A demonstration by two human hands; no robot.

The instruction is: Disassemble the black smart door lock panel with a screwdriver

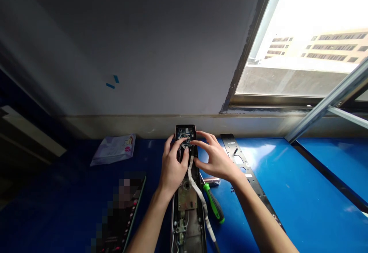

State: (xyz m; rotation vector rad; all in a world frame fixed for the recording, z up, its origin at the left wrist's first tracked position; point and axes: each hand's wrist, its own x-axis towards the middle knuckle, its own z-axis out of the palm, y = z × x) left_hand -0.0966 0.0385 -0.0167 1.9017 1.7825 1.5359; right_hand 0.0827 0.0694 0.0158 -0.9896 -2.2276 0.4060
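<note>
at the far end of the long housing [197, 222], the left hand [173, 165] and right hand [217, 159] bent over the circuit board [181, 133], fingers curved, any grip unclear. it looked like fine adjustment; the next move seemingly needed steady fingertips.
</note>
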